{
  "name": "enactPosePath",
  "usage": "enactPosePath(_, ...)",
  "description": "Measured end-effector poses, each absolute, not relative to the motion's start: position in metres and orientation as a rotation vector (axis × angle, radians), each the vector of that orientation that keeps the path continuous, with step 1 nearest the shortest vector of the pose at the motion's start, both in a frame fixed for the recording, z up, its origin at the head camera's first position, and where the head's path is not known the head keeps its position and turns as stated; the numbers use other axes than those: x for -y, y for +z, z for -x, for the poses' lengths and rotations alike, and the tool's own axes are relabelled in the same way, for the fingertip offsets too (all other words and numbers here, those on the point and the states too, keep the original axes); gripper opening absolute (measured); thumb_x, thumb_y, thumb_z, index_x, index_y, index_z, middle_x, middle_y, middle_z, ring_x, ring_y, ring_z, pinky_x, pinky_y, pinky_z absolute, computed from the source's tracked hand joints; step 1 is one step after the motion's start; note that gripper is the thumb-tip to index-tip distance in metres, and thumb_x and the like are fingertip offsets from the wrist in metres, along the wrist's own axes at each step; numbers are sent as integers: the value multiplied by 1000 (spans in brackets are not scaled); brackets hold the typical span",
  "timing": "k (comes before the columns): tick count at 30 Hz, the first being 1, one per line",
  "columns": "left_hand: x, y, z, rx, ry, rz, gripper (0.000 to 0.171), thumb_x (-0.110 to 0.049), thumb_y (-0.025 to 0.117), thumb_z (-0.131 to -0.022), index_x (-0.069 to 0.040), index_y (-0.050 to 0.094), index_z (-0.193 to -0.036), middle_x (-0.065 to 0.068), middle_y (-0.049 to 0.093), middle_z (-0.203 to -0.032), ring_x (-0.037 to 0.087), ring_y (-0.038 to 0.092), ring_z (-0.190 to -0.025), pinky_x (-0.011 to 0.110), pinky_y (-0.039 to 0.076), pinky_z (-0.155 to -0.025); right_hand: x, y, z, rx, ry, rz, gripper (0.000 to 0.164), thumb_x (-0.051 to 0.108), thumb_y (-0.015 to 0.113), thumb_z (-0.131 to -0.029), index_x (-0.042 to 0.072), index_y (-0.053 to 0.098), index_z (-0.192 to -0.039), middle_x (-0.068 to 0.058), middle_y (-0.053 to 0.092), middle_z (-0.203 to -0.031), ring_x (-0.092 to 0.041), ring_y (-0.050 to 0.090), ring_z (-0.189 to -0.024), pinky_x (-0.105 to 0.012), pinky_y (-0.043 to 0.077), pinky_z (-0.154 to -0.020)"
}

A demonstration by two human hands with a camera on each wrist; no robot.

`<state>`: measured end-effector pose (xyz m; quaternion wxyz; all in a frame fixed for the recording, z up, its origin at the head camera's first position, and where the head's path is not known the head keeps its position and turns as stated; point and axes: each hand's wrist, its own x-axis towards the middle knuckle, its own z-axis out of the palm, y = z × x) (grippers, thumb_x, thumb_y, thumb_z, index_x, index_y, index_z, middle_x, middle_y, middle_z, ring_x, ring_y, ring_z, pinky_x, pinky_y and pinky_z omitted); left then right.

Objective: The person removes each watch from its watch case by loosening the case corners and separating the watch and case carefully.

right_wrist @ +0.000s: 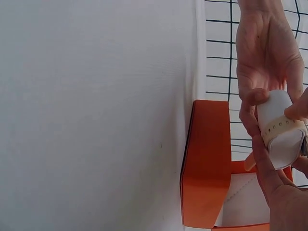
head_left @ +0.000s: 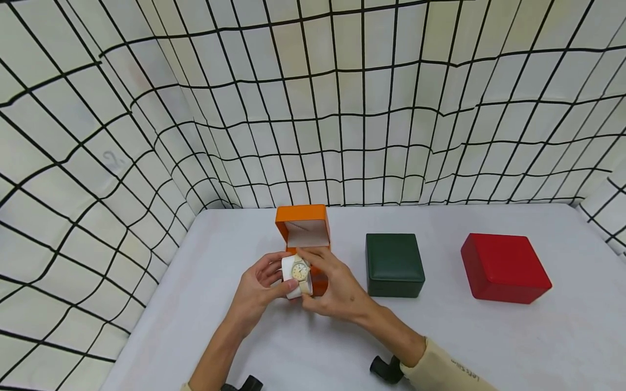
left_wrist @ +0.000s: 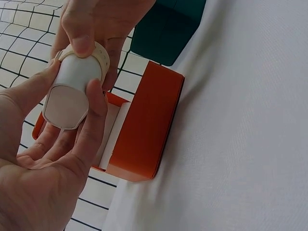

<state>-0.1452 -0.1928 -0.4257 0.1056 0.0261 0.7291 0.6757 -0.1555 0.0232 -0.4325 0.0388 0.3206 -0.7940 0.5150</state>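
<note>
A wristwatch [head_left: 300,271] with a round cream dial and a cream strap is wrapped around a white watch cushion [left_wrist: 77,72]. My left hand [head_left: 256,285] grips the cushion near its left end, thumb on one side and fingers on the other. With thumb and fingers, my right hand [head_left: 339,285] pinches the watch at its strap [right_wrist: 279,126], where a row of holes shows. Both hands hold the watch and cushion over the front of an orange watch box [head_left: 301,213], whose lid stands raised and shows a pale lining. Its lower part is partly hidden by my hands.
To the right of the orange box stands a closed dark green box [head_left: 395,264]. Farther right is a closed red box [head_left: 508,266]. A white cloth [head_left: 220,233] covers the table, and black netting [head_left: 362,114] over white walls rises at the back and sides.
</note>
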Motion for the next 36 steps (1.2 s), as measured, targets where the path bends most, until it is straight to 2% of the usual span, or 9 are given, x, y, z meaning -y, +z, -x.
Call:
enactPosePath(17,193,-427,145,-2116,2002,-74,63,-8,80,-90,-7,50,-146,12,62,-142,12,68,-114,23,60,-85,-26,-432,157,2451,1583,-1024,84,2,78,-76,4,48,-154,-7,52,-151,-23,57,-134,-37,51,-111)
enactPosePath(29,191,-426,145,-2115,1981,-73,63,-11,78,-92,-8,48,-148,14,60,-145,13,67,-116,22,59,-88,-31,-431,162,2443,1596,-1070,83,4,81,-77,4,49,-154,-9,53,-150,-24,57,-131,-37,52,-111)
enactPosePath(36,191,-426,145,-2101,1979,-78,63,-11,77,-93,-7,47,-148,15,57,-149,13,66,-120,22,59,-91,-33,-431,164,2440,1647,-1088,83,4,79,-77,5,48,-155,-10,51,-151,-24,57,-130,-38,55,-107)
